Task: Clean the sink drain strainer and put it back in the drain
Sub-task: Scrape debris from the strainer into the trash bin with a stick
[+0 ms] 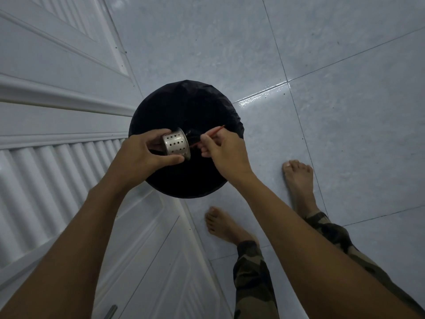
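A round metal drain strainer (176,145) with rows of small holes lies on its side in my left hand (142,155), which grips it between thumb and fingers, its open end facing right. My right hand (224,149) pinches a thin reddish stick (215,132) whose lower end points toward the strainer's open mouth. Both hands hover over a round bin lined with a black bag (184,104). What is inside the strainer is hidden.
White cabinet doors (57,111) with louvred panels run along the left. Glossy pale floor tiles (322,88) spread to the right. My two bare feet (299,180) and camouflage trouser legs stand just right of the bin.
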